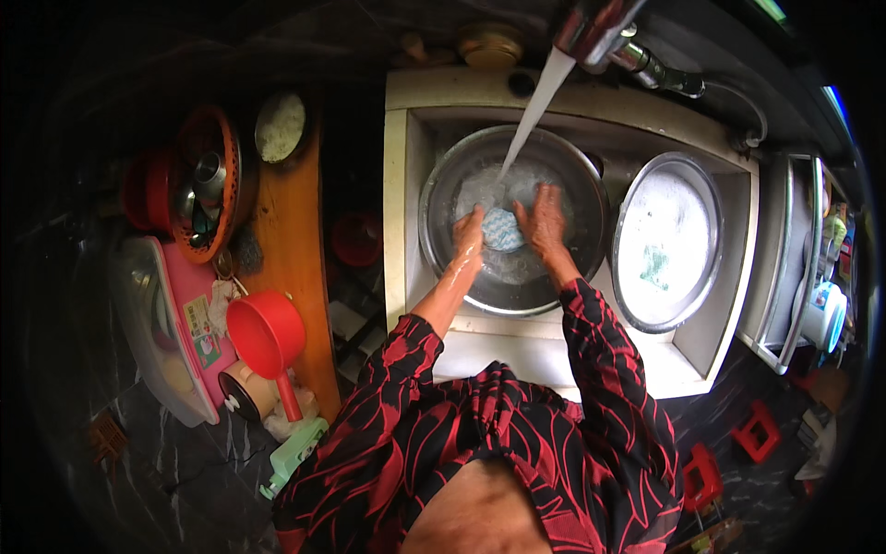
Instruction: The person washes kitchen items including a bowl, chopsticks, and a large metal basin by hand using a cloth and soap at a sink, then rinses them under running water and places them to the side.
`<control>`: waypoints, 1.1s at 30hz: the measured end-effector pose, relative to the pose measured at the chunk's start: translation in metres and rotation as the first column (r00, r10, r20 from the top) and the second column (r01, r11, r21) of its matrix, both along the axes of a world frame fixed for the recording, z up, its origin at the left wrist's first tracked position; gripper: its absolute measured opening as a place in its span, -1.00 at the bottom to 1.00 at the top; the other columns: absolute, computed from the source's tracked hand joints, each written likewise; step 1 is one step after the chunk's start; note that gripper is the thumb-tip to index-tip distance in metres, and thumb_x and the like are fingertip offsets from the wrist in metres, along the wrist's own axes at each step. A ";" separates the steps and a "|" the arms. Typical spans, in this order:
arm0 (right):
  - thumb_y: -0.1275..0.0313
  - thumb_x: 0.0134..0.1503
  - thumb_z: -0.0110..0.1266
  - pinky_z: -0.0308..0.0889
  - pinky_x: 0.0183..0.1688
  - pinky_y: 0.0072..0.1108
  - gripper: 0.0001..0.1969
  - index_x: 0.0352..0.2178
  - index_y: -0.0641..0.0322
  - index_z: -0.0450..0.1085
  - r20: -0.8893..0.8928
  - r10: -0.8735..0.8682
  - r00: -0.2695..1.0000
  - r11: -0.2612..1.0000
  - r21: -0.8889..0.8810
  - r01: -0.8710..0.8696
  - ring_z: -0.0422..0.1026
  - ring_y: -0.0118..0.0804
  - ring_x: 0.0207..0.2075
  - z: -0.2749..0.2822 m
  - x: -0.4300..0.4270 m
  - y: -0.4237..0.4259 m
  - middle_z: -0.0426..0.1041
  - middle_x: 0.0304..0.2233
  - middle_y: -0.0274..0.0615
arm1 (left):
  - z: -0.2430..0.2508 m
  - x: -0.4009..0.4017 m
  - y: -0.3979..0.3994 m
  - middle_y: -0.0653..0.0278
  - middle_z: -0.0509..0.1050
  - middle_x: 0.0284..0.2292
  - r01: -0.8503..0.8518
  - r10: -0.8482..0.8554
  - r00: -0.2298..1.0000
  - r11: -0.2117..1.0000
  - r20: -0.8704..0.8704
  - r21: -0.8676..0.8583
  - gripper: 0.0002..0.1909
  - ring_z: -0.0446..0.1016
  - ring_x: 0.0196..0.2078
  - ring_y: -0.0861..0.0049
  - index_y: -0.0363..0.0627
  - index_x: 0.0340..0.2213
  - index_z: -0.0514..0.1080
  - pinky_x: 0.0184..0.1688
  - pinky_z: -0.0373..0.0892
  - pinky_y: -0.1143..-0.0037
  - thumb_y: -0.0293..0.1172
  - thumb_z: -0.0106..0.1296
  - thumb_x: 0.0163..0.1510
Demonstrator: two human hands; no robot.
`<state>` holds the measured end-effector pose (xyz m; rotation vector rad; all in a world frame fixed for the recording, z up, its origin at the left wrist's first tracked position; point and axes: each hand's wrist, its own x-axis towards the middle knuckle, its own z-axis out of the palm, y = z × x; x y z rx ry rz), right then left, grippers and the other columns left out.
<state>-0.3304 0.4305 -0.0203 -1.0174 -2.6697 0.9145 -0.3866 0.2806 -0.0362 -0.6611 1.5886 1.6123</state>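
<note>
Water runs from a faucet into a round metal basin standing in the sink. Inside the basin, a blue-and-white patterned cloth lies between my two hands. My left hand touches the cloth's left edge; whether its fingers grip the cloth is unclear. At the cloth's right side is my right hand, slightly blurred, its thumb apart from the other fingers and nothing seen in it. To the right, a second metal basin holds whitish suds with a greenish patch.
A wooden board at the left bears a red dipper, an orange colander with metal ware, and a bowl of white contents. A green bottle is near my left sleeve. Red stools stand at lower right.
</note>
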 end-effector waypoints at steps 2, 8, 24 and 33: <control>0.15 -0.01 -0.03 0.23 -0.17 -0.26 -0.53 -0.13 0.23 0.20 -0.086 -0.040 0.996 0.998 0.047 0.044 0.26 0.14 -0.13 0.001 0.010 -0.001 0.24 -0.15 0.24 | 0.001 -0.008 -0.033 0.06 0.23 -0.07 0.123 -0.121 0.992 0.991 0.045 -0.049 -0.34 0.21 -0.02 0.27 -0.03 -0.04 0.19 -0.29 0.31 0.09 0.07 0.02 -0.11; 0.31 -0.05 -0.04 0.12 -0.05 -0.25 -0.59 -0.18 0.34 0.27 -0.159 -0.130 0.979 0.889 -0.457 0.044 0.23 0.21 -0.13 -0.014 -0.002 -0.097 0.26 -0.23 0.30 | -0.027 -0.027 -0.053 0.16 0.22 -0.06 -0.426 0.027 0.719 0.807 0.695 0.409 -0.29 0.20 -0.02 0.21 0.00 0.00 0.14 -0.23 0.34 0.15 0.11 0.00 -0.11; 0.22 0.03 -0.10 0.25 -0.33 -0.22 -0.69 -0.35 0.27 0.33 0.202 -0.088 0.975 0.984 -0.135 0.117 0.36 0.12 -0.33 -0.001 0.007 -0.012 0.38 -0.35 0.12 | 0.033 0.008 -0.009 0.16 0.27 -0.11 -0.020 0.004 0.986 0.995 0.164 0.097 -0.38 0.26 -0.08 0.36 -0.25 -0.10 0.21 -0.14 0.26 0.26 -0.01 -0.01 -0.06; 0.35 -0.08 -0.02 0.21 -0.28 -0.29 -0.80 -0.46 0.29 0.31 -0.264 0.119 0.957 0.924 -0.324 -0.204 0.32 0.02 -0.31 0.074 -0.004 -0.120 0.31 -0.39 0.07 | -0.007 -0.019 -0.045 0.04 0.29 -0.16 -0.034 -0.115 0.966 0.833 0.233 0.552 -0.40 0.34 -0.21 0.30 -0.14 -0.16 0.24 -0.21 0.30 0.26 0.08 -0.02 -0.10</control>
